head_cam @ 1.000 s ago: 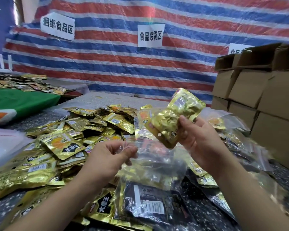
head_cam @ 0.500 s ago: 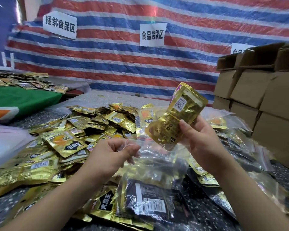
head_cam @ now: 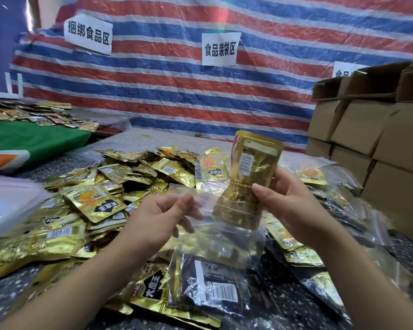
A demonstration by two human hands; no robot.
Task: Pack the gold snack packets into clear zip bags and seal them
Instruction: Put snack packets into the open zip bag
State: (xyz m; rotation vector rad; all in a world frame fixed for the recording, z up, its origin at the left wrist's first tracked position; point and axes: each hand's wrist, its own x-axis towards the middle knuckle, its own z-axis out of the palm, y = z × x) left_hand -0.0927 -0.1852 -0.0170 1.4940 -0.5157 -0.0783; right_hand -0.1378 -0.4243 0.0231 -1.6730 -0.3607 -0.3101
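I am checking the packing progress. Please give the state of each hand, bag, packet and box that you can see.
left hand: pinches the rim of the clear zip bag
right hand: grips the gold packets
clear zip bag: open, unsealed
gold packets: upright, lower end entering the bag
loose packet pile: unpacked, on the table
cardboard boxes: stacked, top ones open

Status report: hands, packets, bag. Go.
Left hand pinches clear bag open. Right hand grips gold packets, lower end entering bag. Nothing in the way.
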